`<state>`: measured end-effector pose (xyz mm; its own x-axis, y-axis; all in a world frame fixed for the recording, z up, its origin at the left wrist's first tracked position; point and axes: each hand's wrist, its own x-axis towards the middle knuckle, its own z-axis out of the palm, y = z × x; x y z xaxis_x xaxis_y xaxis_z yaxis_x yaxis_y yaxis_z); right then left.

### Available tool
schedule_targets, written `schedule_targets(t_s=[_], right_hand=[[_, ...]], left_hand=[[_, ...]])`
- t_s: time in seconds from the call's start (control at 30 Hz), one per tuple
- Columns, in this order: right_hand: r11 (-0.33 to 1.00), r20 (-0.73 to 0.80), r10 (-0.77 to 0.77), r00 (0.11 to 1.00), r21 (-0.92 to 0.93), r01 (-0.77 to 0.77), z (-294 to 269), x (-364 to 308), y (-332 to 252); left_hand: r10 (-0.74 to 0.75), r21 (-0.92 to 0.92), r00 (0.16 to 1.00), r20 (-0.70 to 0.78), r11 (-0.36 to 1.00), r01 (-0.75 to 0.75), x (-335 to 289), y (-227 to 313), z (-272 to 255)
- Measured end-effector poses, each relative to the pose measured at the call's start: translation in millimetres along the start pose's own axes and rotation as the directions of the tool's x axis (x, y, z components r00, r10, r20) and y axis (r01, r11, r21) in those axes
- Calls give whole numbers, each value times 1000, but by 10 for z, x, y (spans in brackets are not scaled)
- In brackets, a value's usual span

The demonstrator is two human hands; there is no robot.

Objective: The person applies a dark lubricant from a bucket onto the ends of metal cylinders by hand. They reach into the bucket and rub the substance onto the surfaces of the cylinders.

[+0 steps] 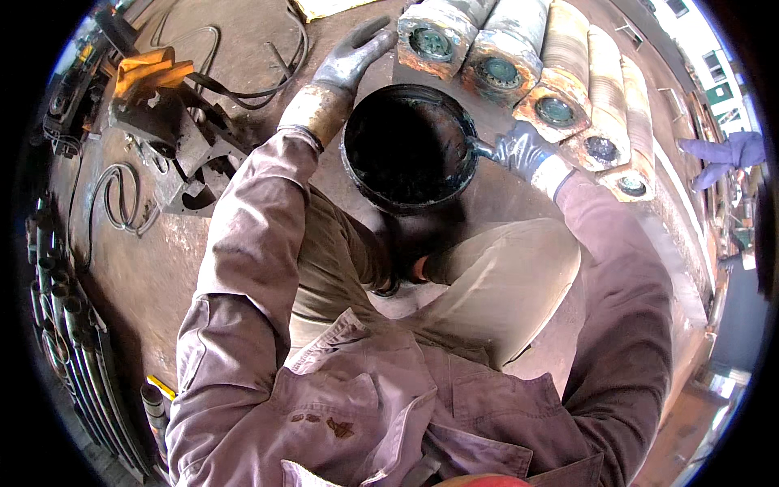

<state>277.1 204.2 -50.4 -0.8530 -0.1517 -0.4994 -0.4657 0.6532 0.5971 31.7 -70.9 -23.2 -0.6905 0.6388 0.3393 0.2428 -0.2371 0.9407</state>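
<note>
A round black bucket (410,195), its inside coated dark, stands in front of my knees. My right hand (523,152), in a dark glove with a pale cuff, is closed around a short dark handle (481,148) at the bucket's right rim. Whether this handle belongs to the bucket or to a tool in it, I cannot tell. My left hand (355,55), in a grey-stained glove, reaches past the bucket's far left side. Its fingers are stretched, holding nothing, near the leftmost of several thick cylinders with rusty angular end blocks (430,42). Deep shadow hides the bucket's contents.
A steel block fixture (182,174) with an orange piece (152,71) on top stands at left. Cables (122,203) coil on the brown floor. Long dark rods (73,349) lie along the left edge. Purple cloth or gloves (725,157) hang at the far right.
</note>
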Motion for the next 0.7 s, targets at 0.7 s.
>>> schedule_targets(t_s=[0.7], right_hand=[[686, -37, 529, 848, 607, -401, -1154, 795, 436]], left_hand=[[-54, 14, 996, -77, 998, 55, -77, 220, -80]])
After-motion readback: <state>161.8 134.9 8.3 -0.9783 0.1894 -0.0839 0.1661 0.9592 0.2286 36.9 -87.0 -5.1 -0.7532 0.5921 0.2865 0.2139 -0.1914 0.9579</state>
